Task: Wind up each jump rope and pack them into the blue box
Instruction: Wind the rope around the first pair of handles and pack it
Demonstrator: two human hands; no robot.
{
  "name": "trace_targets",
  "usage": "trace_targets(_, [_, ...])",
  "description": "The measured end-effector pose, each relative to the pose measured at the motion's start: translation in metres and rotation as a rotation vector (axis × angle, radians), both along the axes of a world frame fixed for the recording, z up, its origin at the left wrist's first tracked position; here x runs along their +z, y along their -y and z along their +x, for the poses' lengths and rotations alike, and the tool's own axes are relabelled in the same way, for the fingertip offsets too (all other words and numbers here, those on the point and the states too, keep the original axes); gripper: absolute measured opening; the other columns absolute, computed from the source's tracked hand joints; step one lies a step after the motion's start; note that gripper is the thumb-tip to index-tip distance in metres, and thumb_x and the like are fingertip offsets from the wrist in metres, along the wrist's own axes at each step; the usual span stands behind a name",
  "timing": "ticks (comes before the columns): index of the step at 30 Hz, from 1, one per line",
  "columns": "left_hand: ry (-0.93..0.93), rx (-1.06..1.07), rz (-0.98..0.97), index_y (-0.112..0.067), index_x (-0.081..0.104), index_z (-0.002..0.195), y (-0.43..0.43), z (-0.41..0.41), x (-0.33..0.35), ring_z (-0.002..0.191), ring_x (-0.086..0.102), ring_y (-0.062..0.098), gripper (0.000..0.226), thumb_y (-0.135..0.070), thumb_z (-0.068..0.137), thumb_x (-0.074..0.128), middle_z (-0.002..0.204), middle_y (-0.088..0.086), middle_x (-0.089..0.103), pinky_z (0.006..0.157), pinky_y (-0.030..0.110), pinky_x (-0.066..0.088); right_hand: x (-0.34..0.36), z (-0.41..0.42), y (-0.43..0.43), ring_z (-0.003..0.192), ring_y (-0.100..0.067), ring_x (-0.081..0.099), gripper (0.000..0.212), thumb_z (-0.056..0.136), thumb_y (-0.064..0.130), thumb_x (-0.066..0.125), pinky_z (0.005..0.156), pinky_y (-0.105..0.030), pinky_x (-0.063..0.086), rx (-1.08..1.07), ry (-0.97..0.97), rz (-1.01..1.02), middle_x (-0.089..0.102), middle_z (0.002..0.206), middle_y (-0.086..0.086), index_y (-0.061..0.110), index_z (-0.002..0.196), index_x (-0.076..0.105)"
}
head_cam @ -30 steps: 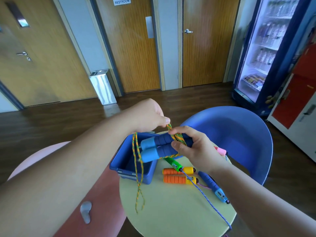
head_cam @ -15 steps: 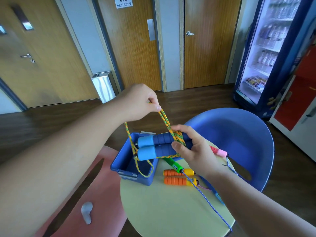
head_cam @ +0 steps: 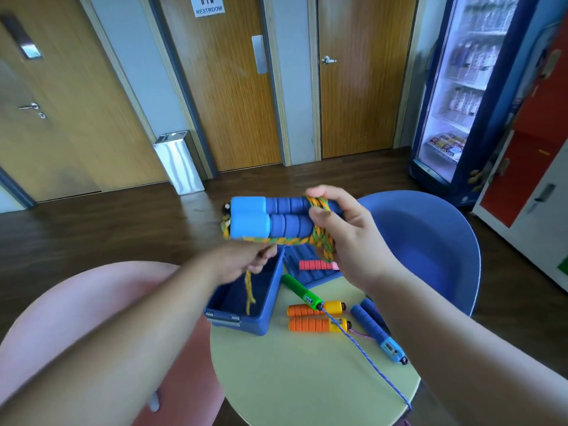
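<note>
My right hand (head_cam: pixel 347 238) grips two blue foam jump-rope handles (head_cam: pixel 270 216) side by side, raised above the table, with orange-green cord (head_cam: pixel 319 238) wound round them. My left hand (head_cam: pixel 246 261), blurred, pinches the loose end of that cord below the handles, and the tail hangs into the open blue box (head_cam: pixel 246 305). The box stands at the round table's left edge. On the table lie two orange handles (head_cam: pixel 316 318), a green handle (head_cam: pixel 301 292), a blue counter handle (head_cam: pixel 378 333) and a pink handle (head_cam: pixel 316 265) on the box's blue lid (head_cam: pixel 310 273).
The pale green round table (head_cam: pixel 307 379) is small, and a thin blue cord (head_cam: pixel 368 361) runs off its right front edge. A blue chair (head_cam: pixel 430 241) stands behind it and a pink chair (head_cam: pixel 92 296) to its left. Doors, a metal bin and a drinks fridge stand beyond.
My left hand came down from above the handles to below them, pulling the cord round. My right hand lifted the handles higher, and the hanging loop has shortened.
</note>
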State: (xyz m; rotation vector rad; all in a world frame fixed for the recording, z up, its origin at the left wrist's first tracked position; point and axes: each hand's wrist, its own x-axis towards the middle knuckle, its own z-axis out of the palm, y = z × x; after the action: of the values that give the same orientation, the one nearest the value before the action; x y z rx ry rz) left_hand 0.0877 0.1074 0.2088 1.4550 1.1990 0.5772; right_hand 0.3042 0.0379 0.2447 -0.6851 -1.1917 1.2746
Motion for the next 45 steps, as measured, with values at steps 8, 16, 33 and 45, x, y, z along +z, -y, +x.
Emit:
trace_targets(8, [-0.025,-0.046,0.194,-0.007,0.064,0.088,0.076,0.06,0.0,0.048,0.031,0.013,0.041,-0.036,0.109,0.044,0.062,0.009,0.039,0.048,0.028,0.026,-0.039,-0.008,-0.049,0.069,-0.005,0.054,0.021,0.101,0.01,0.062,0.064,-0.022,0.048,-0.25,0.322,0.012,0.06,0.085,0.01,0.022,0.119,0.063])
trace_targets(16, [0.152,0.182,0.15,-0.008,0.061,0.081,0.048,0.031,0.065,0.042,0.022,0.008,0.031,-0.024,0.106,0.053,0.054,-0.003,0.031,0.042,0.02,0.017,-0.064,-0.012,-0.024,0.091,-0.012,0.064,0.024,0.097,0.033,0.068,0.08,-0.031,0.057,-0.084,0.384,0.066,0.069,0.099,0.003,0.026,0.119,0.066])
trace_targets(33, [-0.423,0.064,0.286,-0.005,0.074,0.082,0.009,0.013,0.101,0.041,0.031,0.01,0.032,-0.035,0.094,0.073,0.046,-0.01,0.047,0.044,0.021,0.025,-0.053,-0.007,0.002,0.101,-0.015,0.066,0.025,0.094,0.013,0.071,0.089,-0.027,0.052,-0.067,0.576,0.204,0.072,0.108,0.005,0.03,0.111,0.072])
trace_targets(45, [-0.603,-0.091,0.32,-0.021,0.081,0.08,-0.018,0.005,0.102,0.047,0.034,0.014,0.022,-0.04,0.09,0.076,0.051,-0.006,0.046,0.046,0.023,0.03,-0.051,0.014,-0.008,0.073,-0.009,0.055,0.023,0.096,0.006,0.068,0.068,-0.022,0.045,0.005,0.45,0.03,0.068,0.087,0.004,0.027,0.101,0.075])
